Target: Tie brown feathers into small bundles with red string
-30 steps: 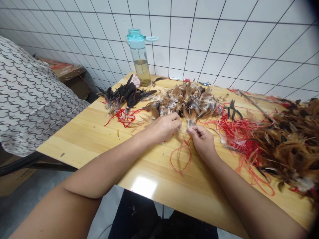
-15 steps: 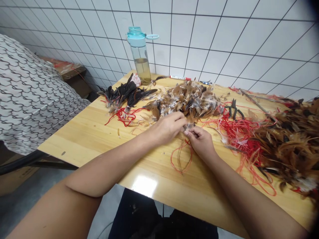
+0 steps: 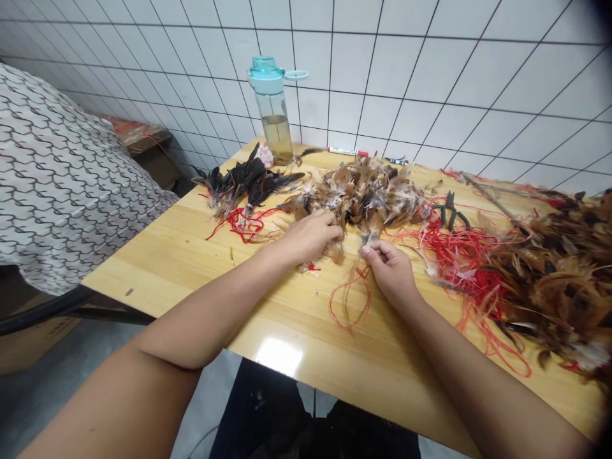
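My right hand [image 3: 393,266] pinches the base of a small bunch of feathers [image 3: 370,231] between thumb and forefinger. From that grip a loop of thin red string [image 3: 350,307] hangs down onto the wooden table. At the near left edge of the brown and white feather pile [image 3: 363,185] is my left hand [image 3: 315,234], its fingers curled downward. A brown feather [image 3: 337,251] shows just below those fingers; whether it is held is hidden. Red and white scraps [image 3: 312,268] lie by the left wrist.
Black feathers [image 3: 251,178] and red cord [image 3: 243,224] lie at left, near a water bottle [image 3: 275,121]. Pliers [image 3: 450,210], tangled red string [image 3: 459,252] and a large brown feather heap [image 3: 559,274] are at right. Markers [image 3: 347,152] lie by the wall. A person's patterned clothing [image 3: 76,185] is at far left.
My left hand has moved left, away from my right hand, to the feather pile's edge. My right hand keeps its pinch on the feather bunch. The view has shifted slightly.
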Available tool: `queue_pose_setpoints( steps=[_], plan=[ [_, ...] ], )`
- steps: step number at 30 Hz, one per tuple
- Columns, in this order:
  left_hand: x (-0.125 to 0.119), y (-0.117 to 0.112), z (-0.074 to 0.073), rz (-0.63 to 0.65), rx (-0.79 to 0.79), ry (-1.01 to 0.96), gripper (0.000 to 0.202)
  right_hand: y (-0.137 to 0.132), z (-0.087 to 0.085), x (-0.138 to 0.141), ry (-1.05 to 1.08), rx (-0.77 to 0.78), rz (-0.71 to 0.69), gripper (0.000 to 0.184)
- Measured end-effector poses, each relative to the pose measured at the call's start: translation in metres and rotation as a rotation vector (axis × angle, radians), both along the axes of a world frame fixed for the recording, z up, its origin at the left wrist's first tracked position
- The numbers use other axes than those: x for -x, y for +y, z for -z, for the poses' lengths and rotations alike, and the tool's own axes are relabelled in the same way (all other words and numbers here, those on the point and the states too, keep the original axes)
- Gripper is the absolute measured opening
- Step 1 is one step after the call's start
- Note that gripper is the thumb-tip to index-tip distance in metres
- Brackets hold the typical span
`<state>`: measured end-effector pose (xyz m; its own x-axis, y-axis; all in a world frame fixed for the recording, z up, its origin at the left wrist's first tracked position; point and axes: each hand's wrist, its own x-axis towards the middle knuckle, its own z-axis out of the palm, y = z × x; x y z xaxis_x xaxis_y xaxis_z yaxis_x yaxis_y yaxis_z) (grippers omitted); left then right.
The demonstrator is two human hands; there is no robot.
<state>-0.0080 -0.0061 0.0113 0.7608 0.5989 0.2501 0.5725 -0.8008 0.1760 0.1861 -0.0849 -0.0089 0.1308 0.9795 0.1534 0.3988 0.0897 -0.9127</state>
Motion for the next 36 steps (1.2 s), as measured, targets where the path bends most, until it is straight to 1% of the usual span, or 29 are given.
queue_pose_setpoints(
  steps=[2, 5, 9, 11, 14, 17, 19, 22, 24, 26, 28, 30, 33, 36],
  plan=[
    [-0.001, 0.0, 0.002, -0.01, -0.002, 0.017, 0.016, 0.0, 0.001, 0.0, -0.012, -0.005, -0.003, 0.024],
    [-0.002, 0.0, -0.002, -0.029, -0.001, 0.009, 0.014, -0.001, 0.001, 0.0, -0.033, -0.011, -0.006, 0.024],
    [-0.002, -0.001, -0.011, -0.101, 0.077, -0.174, 0.015, -0.001, -0.001, 0.001, -0.046, -0.017, -0.002, 0.025],
    [-0.003, -0.002, -0.014, -0.14, 0.172, -0.277, 0.013, -0.001, -0.002, 0.001, -0.047, -0.019, -0.001, 0.025],
    [-0.006, -0.004, -0.013, -0.18, 0.385, -0.428, 0.007, -0.001, -0.003, 0.002, -0.042, -0.012, -0.001, 0.024],
    [-0.013, -0.009, -0.012, -0.156, 0.639, -0.589, 0.009, -0.001, -0.003, 0.002, -0.023, -0.012, -0.002, 0.023],
    [-0.017, -0.015, -0.014, -0.126, 0.784, -0.646, 0.01, -0.001, -0.002, 0.002, -0.013, -0.016, -0.005, 0.023],
    [-0.023, -0.025, -0.019, -0.103, 0.895, -0.657, 0.006, 0.0, 0.0, 0.001, -0.019, -0.027, -0.007, 0.023],
    [-0.026, -0.029, -0.019, -0.102, 0.924, -0.667, 0.006, 0.001, 0.003, 0.0, -0.034, -0.039, -0.007, 0.023],
    [-0.027, -0.03, -0.016, -0.107, 0.925, -0.689, 0.008, 0.002, 0.005, -0.001, -0.047, -0.054, -0.012, 0.022],
    [-0.028, -0.028, -0.011, -0.103, 0.885, -0.689, 0.007, 0.003, 0.007, -0.002, -0.056, -0.069, -0.023, 0.022],
    [-0.029, -0.026, -0.007, -0.096, 0.814, -0.669, 0.009, 0.003, 0.008, -0.002, -0.067, -0.077, -0.039, 0.021],
    [-0.03, -0.024, -0.003, -0.098, 0.726, -0.656, 0.012, 0.004, 0.009, -0.002, -0.09, -0.076, -0.074, 0.019],
    [-0.032, -0.027, -0.002, -0.081, 0.754, -0.698, 0.012, 0.004, 0.01, -0.002, -0.104, -0.076, -0.101, 0.017]
  ],
)
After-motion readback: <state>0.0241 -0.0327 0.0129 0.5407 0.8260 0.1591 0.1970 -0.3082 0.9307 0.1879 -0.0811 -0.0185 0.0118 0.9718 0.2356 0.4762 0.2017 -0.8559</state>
